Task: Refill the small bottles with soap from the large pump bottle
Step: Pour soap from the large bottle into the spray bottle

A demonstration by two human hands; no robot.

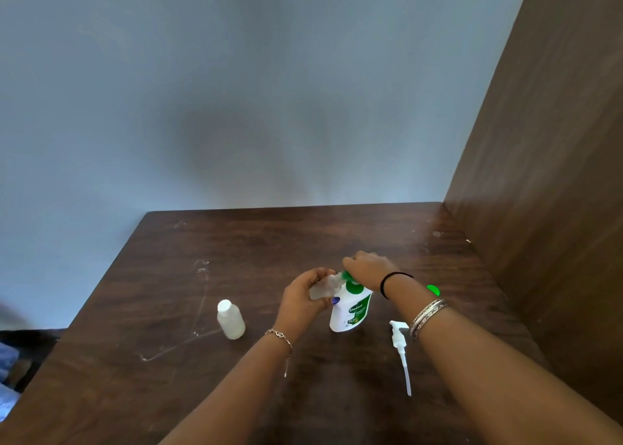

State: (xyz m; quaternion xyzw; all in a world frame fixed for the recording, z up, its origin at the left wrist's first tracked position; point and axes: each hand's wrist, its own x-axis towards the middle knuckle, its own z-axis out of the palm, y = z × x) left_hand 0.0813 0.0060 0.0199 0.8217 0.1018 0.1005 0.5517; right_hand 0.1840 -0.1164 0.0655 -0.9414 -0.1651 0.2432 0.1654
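Dettol soap bottle [350,309] mid-table, tipped toward small clear bottle [322,286]. Right hand [365,267] grips its neck; left hand [303,298] curls round the small bottle. Both look light, smooth plastic, likely slippery with soap: hold bodies, not necks. Pump [399,347] lies beside; wooden panel [539,174] crowds right, open room left.

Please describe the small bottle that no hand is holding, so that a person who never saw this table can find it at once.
Start at the brown wooden table and find the big white and green soap bottle between the two hands. To its left, apart from both hands, stands the small bottle. It is cloudy white with a white cap on, whereas the other small bottle is tilted in the left hand.
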